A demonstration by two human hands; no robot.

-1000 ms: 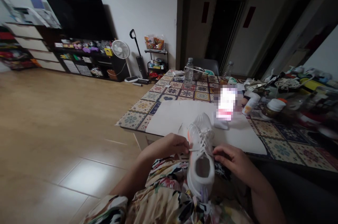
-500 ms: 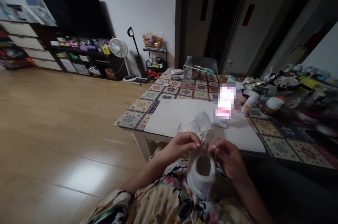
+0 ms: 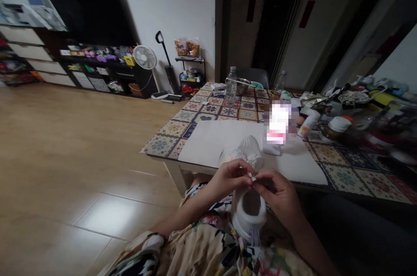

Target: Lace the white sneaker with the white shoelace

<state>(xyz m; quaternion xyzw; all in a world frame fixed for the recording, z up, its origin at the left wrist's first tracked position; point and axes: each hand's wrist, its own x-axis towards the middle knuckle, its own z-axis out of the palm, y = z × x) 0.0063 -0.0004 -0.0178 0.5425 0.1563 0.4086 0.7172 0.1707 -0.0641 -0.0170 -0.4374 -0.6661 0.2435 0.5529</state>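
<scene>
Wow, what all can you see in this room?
Sneaker: one, white, on the lap, under both hands.
Sheet: one, white, on the table.
Table: one, multicoloured tile pattern, right.
Bottles: two, clear, far table end.
Bowl: one, silver, beside the left bottle.
Television: one, black, against the far wall.
Fan: one, white, by the wall.
Floor: one, light wood, left.
Floral clothing: one, multicoloured, on the lap.
Left hand: one, above the sneaker, beside the right.
Right hand: one, above the sneaker.

Dim light, glare on the floor (image 3: 107, 211), bowed edges.
</scene>
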